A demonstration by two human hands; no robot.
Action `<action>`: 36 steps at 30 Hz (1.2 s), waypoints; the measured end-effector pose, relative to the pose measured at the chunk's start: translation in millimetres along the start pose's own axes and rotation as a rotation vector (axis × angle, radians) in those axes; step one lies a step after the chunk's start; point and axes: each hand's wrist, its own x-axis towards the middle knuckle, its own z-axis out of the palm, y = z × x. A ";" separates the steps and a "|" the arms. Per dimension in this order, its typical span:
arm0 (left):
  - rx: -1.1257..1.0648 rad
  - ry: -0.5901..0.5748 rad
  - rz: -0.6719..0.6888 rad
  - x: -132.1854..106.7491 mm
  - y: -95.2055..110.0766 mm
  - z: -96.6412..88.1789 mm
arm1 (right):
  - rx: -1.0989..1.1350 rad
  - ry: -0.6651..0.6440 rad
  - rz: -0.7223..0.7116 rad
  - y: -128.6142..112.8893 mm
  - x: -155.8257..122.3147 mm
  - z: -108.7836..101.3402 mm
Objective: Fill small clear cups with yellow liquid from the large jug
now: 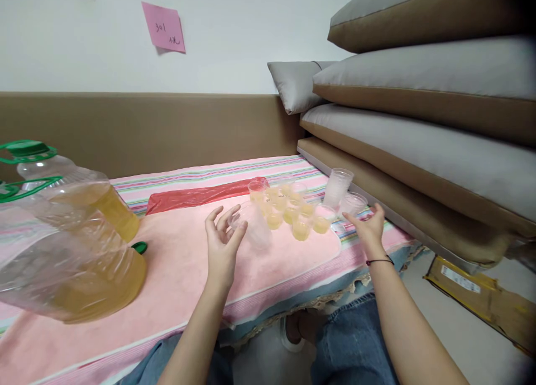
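My left hand is curled around the rim end of a clear plastic cup, which tilts over the cloth and looks blurred. Its thumb and fingertips meet the cup's edge. On the right, my right hand has thumb and forefinger spread wide beside another clear cup; the forefinger overlaps this cup, and contact is unclear. Between the hands stand several clear cups of yellow liquid, grouped closely. A stack of clear cups stands just behind my right hand.
Large clear jugs of yellow liquid stand at the left, near a green cap. A red plastic bag lies behind the pink cloth. Grey-brown cushions pile up at right; flattened cardboard lies on the floor.
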 end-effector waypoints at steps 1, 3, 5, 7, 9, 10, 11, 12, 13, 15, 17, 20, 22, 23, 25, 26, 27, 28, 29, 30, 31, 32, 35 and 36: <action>-0.004 -0.002 -0.025 -0.6 -0.8 0.7 | 0.007 0.031 -0.048 -12.4 -5.1 -5.2; -0.018 -0.019 -0.080 -2.5 -2.8 3.1 | 0.058 0.043 -0.174 -42.6 -23.0 -12.8; -0.022 -0.051 -0.120 -5.4 -5.2 6.5 | 0.277 -0.083 -0.359 -75.3 -49.9 -13.9; -0.008 -0.090 -0.129 -8.7 -7.9 10.3 | 0.412 -0.408 -0.363 -103.9 -80.7 -8.2; 0.008 -0.128 -0.116 -11.9 -10.8 13.7 | 0.423 -0.763 -0.323 -123.6 -108.7 1.6; 0.010 -0.146 -0.110 -13.4 -12.1 15.1 | 0.437 -0.878 -0.287 -129.6 -120.1 6.8; 0.007 -0.160 -0.107 -14.8 -13.3 16.3 | 0.447 -0.955 -0.249 -133.1 -129.3 11.6; 0.000 -0.173 -0.106 -16.2 -14.4 17.4 | 0.456 -0.994 -0.207 -134.7 -136.3 15.8; -0.008 -0.184 -0.105 -17.5 -15.2 18.4 | 0.457 -1.015 -0.165 -134.6 -141.3 19.1; -0.019 -0.185 -0.101 -19.6 -15.9 20.3 | 0.430 -1.029 -0.105 -131.7 -146.5 22.8; -0.030 -0.154 -0.093 -20.5 -14.9 21.4 | 0.394 -1.042 -0.089 -128.1 -147.6 23.4; -0.057 -0.059 -0.058 -17.3 -10.7 19.4 | 0.363 -1.103 -0.126 -125.9 -144.6 19.9; -0.067 0.019 -0.005 -11.8 -6.5 14.2 | 0.393 -1.152 -0.137 -126.5 -138.1 15.2; -0.067 0.061 0.025 -8.4 -4.2 10.5 | 0.425 -1.150 -0.132 -126.5 -132.6 12.2; -0.040 0.140 0.069 -1.0 0.1 1.8 | 0.506 -1.043 -0.112 -123.6 -116.4 4.8; -0.009 0.171 0.080 2.5 1.8 -2.7 | 0.542 -0.935 -0.106 -119.7 -105.8 0.7; 0.032 0.187 0.080 5.7 3.0 -6.9 | 0.571 -0.800 -0.106 -113.7 -93.8 -3.5; 0.080 0.187 0.068 8.4 3.6 -10.7 | 0.586 -0.645 -0.107 -105.6 -80.8 -7.7; 0.129 0.175 0.041 10.7 3.4 -14.0 | 0.586 -0.481 -0.109 -95.5 -67.4 -11.6; 0.178 0.151 0.001 12.3 2.6 -16.5 | 0.570 -0.315 -0.095 -84.1 -54.0 -15.0; 0.226 0.120 -0.048 13.3 1.1 -18.3 | 0.544 -0.157 -0.071 -72.0 -40.9 -17.9; 0.274 0.084 -0.094 13.8 -0.9 -19.5 | 0.527 -0.061 -0.050 -60.0 -28.7 -20.0; 0.411 -0.028 -0.166 13.1 -7.7 -20.5 | 0.495 0.084 -0.023 -32.0 1.4 -20.6; 0.444 -0.062 -0.165 12.6 -9.7 -20.6 | 0.489 0.107 -0.023 -26.7 8.9 -18.7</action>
